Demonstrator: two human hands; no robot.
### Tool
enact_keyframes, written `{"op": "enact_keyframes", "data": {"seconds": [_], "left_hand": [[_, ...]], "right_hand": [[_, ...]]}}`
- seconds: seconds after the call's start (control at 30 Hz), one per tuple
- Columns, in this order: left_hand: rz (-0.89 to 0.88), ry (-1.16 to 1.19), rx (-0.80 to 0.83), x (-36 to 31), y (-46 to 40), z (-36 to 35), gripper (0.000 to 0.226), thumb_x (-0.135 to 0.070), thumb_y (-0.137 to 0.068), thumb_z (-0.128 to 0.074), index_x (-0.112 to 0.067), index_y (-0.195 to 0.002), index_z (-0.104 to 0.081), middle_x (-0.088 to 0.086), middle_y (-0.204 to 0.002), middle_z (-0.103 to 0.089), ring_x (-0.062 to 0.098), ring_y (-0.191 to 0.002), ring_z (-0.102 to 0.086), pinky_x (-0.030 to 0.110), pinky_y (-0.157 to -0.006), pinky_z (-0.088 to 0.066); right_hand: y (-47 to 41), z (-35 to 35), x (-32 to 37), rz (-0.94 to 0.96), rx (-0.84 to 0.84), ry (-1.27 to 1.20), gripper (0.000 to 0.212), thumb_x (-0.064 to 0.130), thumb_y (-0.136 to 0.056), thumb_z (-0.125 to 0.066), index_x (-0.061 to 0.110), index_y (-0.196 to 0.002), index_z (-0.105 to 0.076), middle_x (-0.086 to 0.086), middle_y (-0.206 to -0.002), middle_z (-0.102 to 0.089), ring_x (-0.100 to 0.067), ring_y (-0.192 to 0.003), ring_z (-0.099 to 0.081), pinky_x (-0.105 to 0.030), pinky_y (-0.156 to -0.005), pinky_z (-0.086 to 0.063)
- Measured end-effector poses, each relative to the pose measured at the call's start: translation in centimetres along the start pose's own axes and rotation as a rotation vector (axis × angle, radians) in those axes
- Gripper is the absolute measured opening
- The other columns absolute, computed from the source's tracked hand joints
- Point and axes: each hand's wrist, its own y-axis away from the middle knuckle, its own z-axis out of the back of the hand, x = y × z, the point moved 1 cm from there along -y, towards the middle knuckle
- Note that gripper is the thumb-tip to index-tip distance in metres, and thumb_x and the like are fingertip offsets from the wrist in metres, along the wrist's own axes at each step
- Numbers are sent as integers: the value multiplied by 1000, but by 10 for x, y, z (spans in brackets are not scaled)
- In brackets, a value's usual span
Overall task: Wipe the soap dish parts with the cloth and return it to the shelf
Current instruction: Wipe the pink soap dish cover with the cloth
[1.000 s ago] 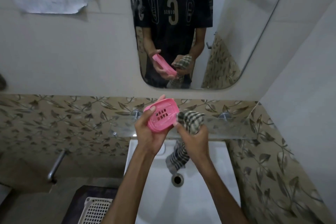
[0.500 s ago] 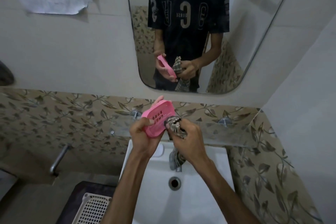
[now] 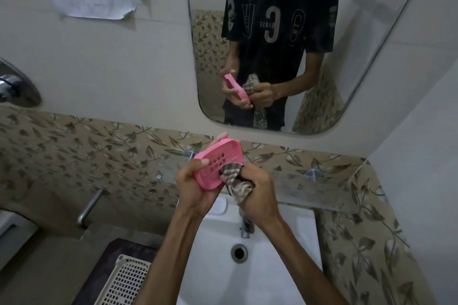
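The left hand is clamped around a pink oval plastic soap dish part with drain holes, tilted up in front of the clear glass wall shelf. A second ago the checked cloth sat bunched beside the dish's rim; now the right hand, closed on it, presses it onto the perforated face, so wiping is probably under way. The dish's underside is hidden, any other part is unseen, and the cloth's tail disappears behind the right wrist.
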Motion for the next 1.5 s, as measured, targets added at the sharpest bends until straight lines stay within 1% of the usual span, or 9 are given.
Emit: {"op": "enact_keyframes", "data": {"seconds": [0.1,0.43,0.6,0.73,0.83,1.13,1.23,1.37,1.5], "left_hand": [[-15,-5,22,1,-1,-5,96,-26,-62,-77,0,-150,-50,37,-150,-45,44,-130,-43,49,-103,-39],[-3,-11,-7,8,-1,-14,95,-28,-56,-80,-4,-145,-58,30,-140,-58,38,-119,-55,42,-93,-49],[0,-69,26,12,-2,-21,89,-21,-58,-70,-4,-145,-58,28,-138,-59,40,-121,-53,43,-94,-47],[-35,-60,-13,10,-8,-23,103,-27,-50,-79,-2,-147,-55,38,-148,-48,42,-122,-46,50,-98,-42],[-50,-87,48,10,-8,-27,104,-29,-52,-79,-3,-149,-52,34,-148,-50,40,-122,-46,40,-87,-45],[-98,-150,75,10,-14,-35,106,-32,-53,-78,-4,-151,-50,33,-154,-45,39,-120,-45,41,-87,-46],[-123,-151,19,11,-18,-30,101,-27,-52,-71,-4,-149,-52,36,-155,-42,45,-119,-45,56,-100,-36],[-141,-178,63,10,-19,-30,88,-22,-61,-59,-6,-148,-54,32,-151,-49,40,-114,-49,45,-87,-38],[-153,-157,34,7,-17,-28,97,-34,-56,-77,-7,-147,-55,30,-152,-50,43,-119,-53,63,-110,-39]], "right_hand": [[-6,5,-7,-90,-181,102,13,16,-98,-75,9,-108,-82,3,-97,-72,-11,-81,-68,-32,-68,-60],[5,12,1,43,-107,239,23,8,-93,-64,8,-110,-79,9,-99,-61,-1,-80,-54,-2,-71,-36],[-2,25,-5,-34,-179,281,17,5,-94,-65,7,-101,-80,0,-89,-65,-15,-71,-58,-26,-60,-42],[14,11,10,52,-64,147,18,7,-94,-69,12,-107,-80,5,-95,-69,-10,-78,-64,-21,-65,-51],[4,19,1,-45,-171,159,14,6,-95,-73,11,-106,-80,-2,-91,-72,-16,-75,-67,-35,-63,-56],[0,19,2,-125,-242,66,16,21,-96,-74,9,-86,-77,4,-69,-68,-12,-56,-62,-37,-51,-52],[8,8,15,-55,-162,24,17,15,-94,-73,11,-78,-71,1,-66,-65,-17,-55,-59,-41,-50,-50],[5,6,11,-134,-221,-1,10,14,-95,-73,15,-85,-73,12,-69,-62,-5,-57,-57,-31,-52,-52],[13,-6,21,-4,-127,-100,12,10,-96,-65,19,-94,-74,11,-79,-68,-10,-68,-65,-35,-57,-57]]}}
